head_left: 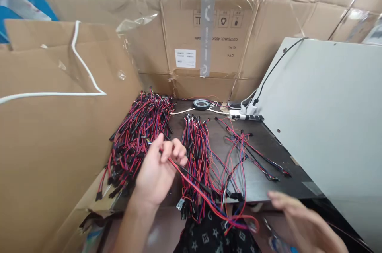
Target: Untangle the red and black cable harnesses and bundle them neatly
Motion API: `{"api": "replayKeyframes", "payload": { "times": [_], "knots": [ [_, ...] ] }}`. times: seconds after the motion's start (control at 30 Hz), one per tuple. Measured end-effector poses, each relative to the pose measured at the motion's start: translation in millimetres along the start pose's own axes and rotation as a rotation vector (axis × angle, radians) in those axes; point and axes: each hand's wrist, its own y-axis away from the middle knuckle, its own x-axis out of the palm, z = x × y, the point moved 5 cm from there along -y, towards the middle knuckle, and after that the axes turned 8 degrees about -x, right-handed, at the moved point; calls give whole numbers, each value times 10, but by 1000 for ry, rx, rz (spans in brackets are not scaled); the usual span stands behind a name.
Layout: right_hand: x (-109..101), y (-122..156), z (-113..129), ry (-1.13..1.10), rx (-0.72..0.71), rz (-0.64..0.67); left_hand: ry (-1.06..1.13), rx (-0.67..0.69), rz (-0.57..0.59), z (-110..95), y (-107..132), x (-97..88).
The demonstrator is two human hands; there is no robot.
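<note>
from the left we have a sheet of brown corrugated cardboard (pixel 53 137) standing up, with a white cord (pixel 78 64) lying against it; just right of that, a large heap of red, black and blue wire harnesses (pixel 137 141) with black plug ends sits on a dark tabletop (pixel 262 169) and spills over its near edge; our left hand (pixel 158 173) hovers by the heap's right side, its fingers curled together and clamped on a single red-and-black wire harness (pixel 191 177); that harness is the thing in hand, and it runs down and rightward across a narrower, upright-looking bundle of wires (pixel 193 157), then droops past the table edge over our dark star-printed clothing (pixel 215 237); behind the bundle lie a roll of tape (pixel 202 104) and a white-and-black power strip (pixel 244 116); to the right, a looser spread of thin wires (pixel 241 153) lies on the tabletop; our right hand (pixel 301 221), blurred at the lower right, has its fingers apart, near the harness's far end but not visibly holding it, though we cannot be sure through the blur; a pale panel (pixel 322 125) closes off the right side; the step in hand looks like drawing this one harness clear of the others, and the move calls for keeping its far end free of the bundle.
</note>
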Motion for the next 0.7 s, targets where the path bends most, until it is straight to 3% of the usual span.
{"api": "replayKeyframes", "payload": {
  "times": [0.07,0.17,0.27,0.43,0.53,0.6,0.63,0.7],
  "knots": [
    [33,-187,-170,221,-18,-155,-125,34,-16,-238,5,-68],
    [194,-364,-304,529,-135,-295,-218,-161,41,-475,-70,-104],
    [340,-369,-327,757,-237,-329,-221,-292,-20,-757,-178,-117],
    [403,-320,-346,896,-297,-223,-411,-136,33,-1385,-489,52],
    [400,-322,-385,932,-292,-204,-617,-51,-86,-1651,-776,7],
    [410,-326,-411,942,-282,-183,-654,32,-223,-1745,-919,-83],
    [414,-326,-418,945,-279,-179,-656,29,-236,-1727,-967,-109],
    [419,-329,-428,945,-264,-169,-630,-42,-140,-1581,-1015,-96]
  ]
}}
